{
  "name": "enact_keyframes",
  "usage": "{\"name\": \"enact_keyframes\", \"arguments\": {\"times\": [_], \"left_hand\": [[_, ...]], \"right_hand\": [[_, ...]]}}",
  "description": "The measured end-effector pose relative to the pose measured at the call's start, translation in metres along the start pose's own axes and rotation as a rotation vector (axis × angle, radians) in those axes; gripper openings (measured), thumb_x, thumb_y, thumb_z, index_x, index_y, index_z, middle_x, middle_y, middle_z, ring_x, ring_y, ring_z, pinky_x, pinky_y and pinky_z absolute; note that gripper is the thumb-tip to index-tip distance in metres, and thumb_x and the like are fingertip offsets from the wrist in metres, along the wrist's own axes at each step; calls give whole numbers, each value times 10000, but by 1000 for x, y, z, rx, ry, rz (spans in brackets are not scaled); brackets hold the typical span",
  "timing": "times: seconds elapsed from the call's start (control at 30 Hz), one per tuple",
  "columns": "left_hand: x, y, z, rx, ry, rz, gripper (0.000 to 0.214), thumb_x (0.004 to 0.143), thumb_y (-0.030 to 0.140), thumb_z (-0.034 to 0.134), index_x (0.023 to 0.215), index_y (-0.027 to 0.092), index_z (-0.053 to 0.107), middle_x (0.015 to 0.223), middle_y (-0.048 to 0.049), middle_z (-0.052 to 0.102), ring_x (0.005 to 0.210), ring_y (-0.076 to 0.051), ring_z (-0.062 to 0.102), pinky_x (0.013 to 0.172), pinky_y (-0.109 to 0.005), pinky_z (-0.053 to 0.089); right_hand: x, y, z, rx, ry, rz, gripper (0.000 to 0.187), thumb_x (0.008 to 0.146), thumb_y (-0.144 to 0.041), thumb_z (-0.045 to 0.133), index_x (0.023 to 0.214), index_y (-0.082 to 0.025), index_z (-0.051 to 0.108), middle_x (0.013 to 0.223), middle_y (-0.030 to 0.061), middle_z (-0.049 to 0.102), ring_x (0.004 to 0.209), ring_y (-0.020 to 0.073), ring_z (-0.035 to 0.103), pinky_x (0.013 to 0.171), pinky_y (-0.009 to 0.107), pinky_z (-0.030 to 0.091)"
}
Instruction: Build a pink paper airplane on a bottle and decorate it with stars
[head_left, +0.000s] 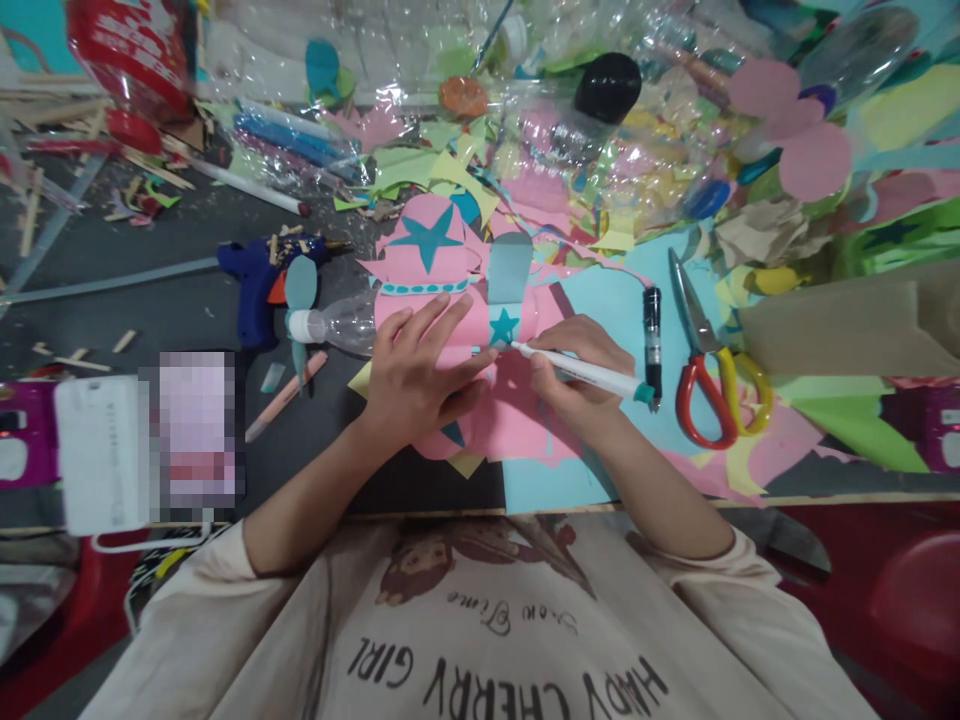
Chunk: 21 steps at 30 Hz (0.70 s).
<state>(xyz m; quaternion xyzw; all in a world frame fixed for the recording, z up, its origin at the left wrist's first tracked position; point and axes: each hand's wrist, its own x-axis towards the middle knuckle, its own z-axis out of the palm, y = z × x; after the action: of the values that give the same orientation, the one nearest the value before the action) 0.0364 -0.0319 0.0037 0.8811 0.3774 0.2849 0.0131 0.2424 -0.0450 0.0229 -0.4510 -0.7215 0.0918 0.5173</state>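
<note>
A clear plastic bottle wrapped in pink paper lies on its side mid-table, decorated with teal stars and a teal strip. My left hand lies flat on the pink wrap, fingers spread, pressing it down. My right hand is closed on a white pen, its tip touching the wrap just beside the small teal star. A pink paper shape with a large teal star sits behind the bottle.
Red-and-yellow scissors and a black marker lie to the right on light-blue paper. A blue glue gun sits to the left, a white box at near left. Paper scraps and clear bottles crowd the back.
</note>
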Motion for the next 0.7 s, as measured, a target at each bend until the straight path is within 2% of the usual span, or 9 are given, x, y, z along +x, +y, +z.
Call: {"name": "enact_keyframes", "arguments": {"times": [0.2, 0.37, 0.57, 0.7], "left_hand": [[0, 0, -1, 29, -26, 4, 306, 951, 424, 557, 1239, 399, 656, 1469, -51, 583, 1360, -281, 534, 1051, -461, 382], [0, 0, 0, 18, -32, -4, 320, 949, 412, 559, 1258, 424, 639, 1478, -38, 576, 1371, -284, 524, 1054, -470, 380], [-1, 0, 1, -42, 1, -13, 309, 946, 402, 573, 1248, 427, 637, 1498, -30, 557, 1368, -283, 523, 1061, -464, 366], [-1, 0, 1, -15, 11, -2, 289, 948, 399, 568, 1226, 416, 646, 1494, -37, 561, 1361, -278, 532, 1051, -452, 372]], "right_hand": [[0, 0, -4, 40, -35, 16, 125, 924, -158, 609, 944, -274, 651, 770, 11, 745, 703, 190, 708, 643, 373, 579], [0, 0, -3, 44, -32, 36, 129, 934, -179, 597, 869, -287, 623, 670, -13, 689, 621, 184, 665, 620, 381, 559], [-1, 1, -4, 15, -63, 49, 99, 950, -210, 584, 938, -278, 654, 805, 11, 756, 721, 192, 718, 656, 381, 590], [-1, 2, -4, 32, -25, 32, 99, 927, -184, 603, 878, -263, 636, 711, -13, 710, 649, 163, 679, 630, 345, 568]]}}
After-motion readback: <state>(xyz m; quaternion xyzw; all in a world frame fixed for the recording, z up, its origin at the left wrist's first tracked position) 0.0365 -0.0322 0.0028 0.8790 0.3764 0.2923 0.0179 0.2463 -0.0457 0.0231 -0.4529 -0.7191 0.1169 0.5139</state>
